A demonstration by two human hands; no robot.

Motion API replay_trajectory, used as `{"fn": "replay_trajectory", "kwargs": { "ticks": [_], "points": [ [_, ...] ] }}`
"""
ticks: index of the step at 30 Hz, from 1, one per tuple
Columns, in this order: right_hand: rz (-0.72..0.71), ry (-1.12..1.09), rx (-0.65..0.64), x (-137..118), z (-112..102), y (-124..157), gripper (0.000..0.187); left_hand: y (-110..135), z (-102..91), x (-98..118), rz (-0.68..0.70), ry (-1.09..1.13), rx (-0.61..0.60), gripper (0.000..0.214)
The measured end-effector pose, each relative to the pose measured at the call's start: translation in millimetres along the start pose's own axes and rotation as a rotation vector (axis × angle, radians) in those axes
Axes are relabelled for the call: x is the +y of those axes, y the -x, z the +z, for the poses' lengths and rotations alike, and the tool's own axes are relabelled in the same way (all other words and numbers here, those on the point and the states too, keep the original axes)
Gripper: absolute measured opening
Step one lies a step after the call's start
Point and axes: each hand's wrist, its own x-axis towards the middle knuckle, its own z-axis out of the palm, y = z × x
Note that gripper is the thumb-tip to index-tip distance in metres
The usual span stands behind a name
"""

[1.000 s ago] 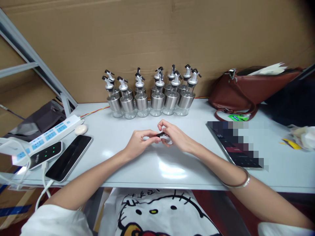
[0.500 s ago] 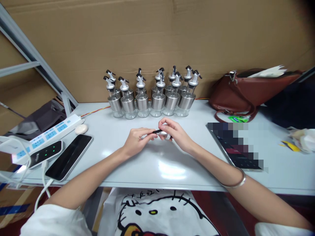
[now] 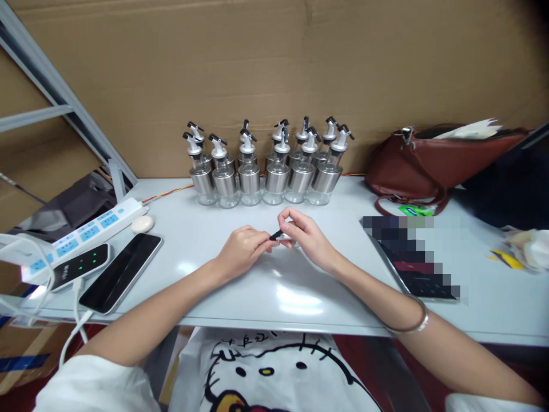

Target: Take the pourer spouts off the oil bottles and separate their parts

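Over the middle of the white table (image 3: 266,286), my left hand (image 3: 242,249) and my right hand (image 3: 306,237) meet on a small pourer cap (image 3: 281,236) with a black lever and a white and silver body. Both hands pinch it with closed fingers, the left at the black tip, the right around the body. Behind them, against the cardboard wall, stand several glass and steel oil bottles (image 3: 268,171) with matching pourer caps fitted.
A white power strip (image 3: 81,232), a black device with green lights (image 3: 81,266) and a dark phone (image 3: 122,272) lie at the left. A tablet (image 3: 414,257) lies at the right, a brown leather bag (image 3: 433,163) behind it. A small beige oval object (image 3: 143,224) sits near the strip.
The hands have turned the cap slightly between the fingertips, so the black lever now points toward my left hand. The hands stay in about the same spot.
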Motion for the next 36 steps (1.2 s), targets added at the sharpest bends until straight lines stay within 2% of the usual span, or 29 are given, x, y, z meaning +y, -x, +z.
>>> {"fn": "replay_trajectory", "kwargs": {
  "ticks": [8,14,18,26,31,36],
  "points": [
    [0.072,-0.042,0.018,2.5,-0.4,-2.0,0.035,-1.1,1.0,2.0,0.05,-0.02,-0.125,0.054],
    [0.052,-0.042,0.05,1.4,-0.8,-2.2,0.04,-0.8,0.5,0.5,0.04,0.011,-0.131,0.05],
    [0.074,0.03,0.004,4.9,-0.8,-0.5,0.036,-0.9,-0.2,-0.3,0.043,-0.004,-0.135,0.05],
    [0.023,0.128,-0.1,6.1,-4.6,0.8,0.034,0.7,0.9,0.2,0.057,0.019,-0.175,0.054],
    [0.023,0.108,-0.147,3.8,-5.0,1.1,0.035,1.8,0.9,0.6,0.055,0.058,-0.196,0.05],
    [0.061,0.051,-0.16,1.5,-4.5,1.1,0.035,1.9,2.1,1.8,0.058,0.054,-0.154,0.052]
  ]
}}
